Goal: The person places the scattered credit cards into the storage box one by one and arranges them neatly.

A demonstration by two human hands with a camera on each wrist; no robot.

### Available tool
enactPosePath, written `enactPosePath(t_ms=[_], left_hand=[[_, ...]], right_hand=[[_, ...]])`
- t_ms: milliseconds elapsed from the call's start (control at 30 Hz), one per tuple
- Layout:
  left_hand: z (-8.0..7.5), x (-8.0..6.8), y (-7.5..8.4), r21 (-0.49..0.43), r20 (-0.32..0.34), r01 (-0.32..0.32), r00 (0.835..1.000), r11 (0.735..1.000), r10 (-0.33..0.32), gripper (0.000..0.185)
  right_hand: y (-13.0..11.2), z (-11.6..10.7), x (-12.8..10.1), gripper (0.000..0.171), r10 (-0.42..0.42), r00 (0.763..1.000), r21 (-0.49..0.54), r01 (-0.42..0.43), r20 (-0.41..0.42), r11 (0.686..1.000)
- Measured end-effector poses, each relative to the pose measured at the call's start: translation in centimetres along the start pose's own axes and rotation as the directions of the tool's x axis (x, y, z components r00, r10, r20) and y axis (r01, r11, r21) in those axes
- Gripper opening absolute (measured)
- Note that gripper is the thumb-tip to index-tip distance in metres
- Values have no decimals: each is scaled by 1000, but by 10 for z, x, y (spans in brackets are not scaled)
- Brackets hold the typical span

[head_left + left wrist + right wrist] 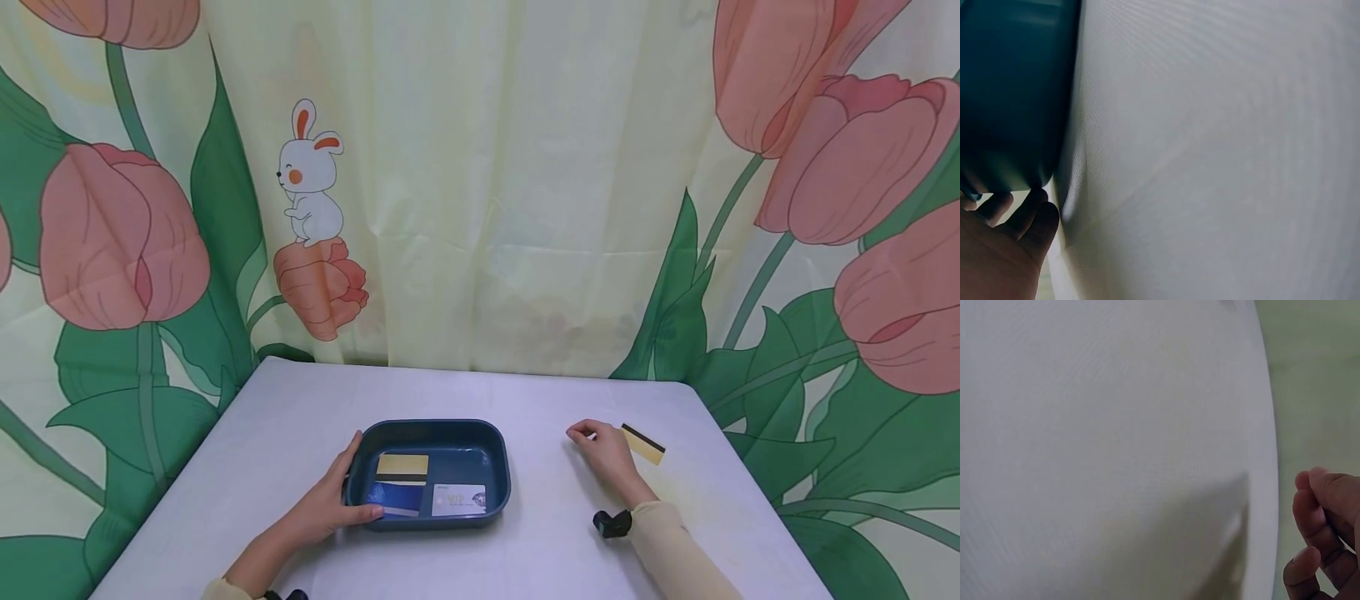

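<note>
A dark blue rectangular tray [497,467] sits on the white table. My left hand [333,492] grips its left end, thumb at the near left corner and fingers along the outer side. Its fingers [1038,228] also show against the tray's wall [1010,112] in the left wrist view. Inside the tray lie a gold card with a dark stripe [402,465], a blue card [397,498] and a silver-white card [459,500]. Over the table's right side, my right hand [609,458] has curled fingers, thumb against the fingertips, nothing visible between them. Right beside it lies another gold striped card [645,446].
A white cloth [540,525] covers the table. Behind it hangs a curtain [480,208] printed with tulips and a rabbit. A black wrist device [612,523] is worn at the right sleeve [678,550].
</note>
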State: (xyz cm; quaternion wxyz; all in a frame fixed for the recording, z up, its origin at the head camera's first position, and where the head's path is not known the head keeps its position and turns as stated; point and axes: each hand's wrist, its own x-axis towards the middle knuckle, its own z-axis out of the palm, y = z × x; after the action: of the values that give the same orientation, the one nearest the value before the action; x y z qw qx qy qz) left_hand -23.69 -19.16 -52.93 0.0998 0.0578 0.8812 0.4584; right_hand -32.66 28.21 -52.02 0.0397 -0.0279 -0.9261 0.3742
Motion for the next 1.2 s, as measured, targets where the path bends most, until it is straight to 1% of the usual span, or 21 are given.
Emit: enactPosePath(t_ms=[233,467,700,933,1200], left_hand=[[0,-1,1,-9,-5,-10,1000,1000,10,125],[-1,-2,3,-19,-4,-5,1000,1000,5,125],[-1,-2,4,-3,2,2,1000,1000,-2,124],[-1,-2,4,5,-1,3,1000,1000,-3,124],[-1,-3,5,2,3,-3,1000,1000,3,125]], right_hand=[[9,-5,1,18,3,1000,-12,-3,-8,1000],[20,-8,2,20,38,999,-14,-38,9,999],[30,-13,3,21,80,997,-44,-79,6,996],[36,-17,2,18,82,997,-68,-83,-17,994],[48,-21,5,18,77,996,-109,-81,-38,991]])
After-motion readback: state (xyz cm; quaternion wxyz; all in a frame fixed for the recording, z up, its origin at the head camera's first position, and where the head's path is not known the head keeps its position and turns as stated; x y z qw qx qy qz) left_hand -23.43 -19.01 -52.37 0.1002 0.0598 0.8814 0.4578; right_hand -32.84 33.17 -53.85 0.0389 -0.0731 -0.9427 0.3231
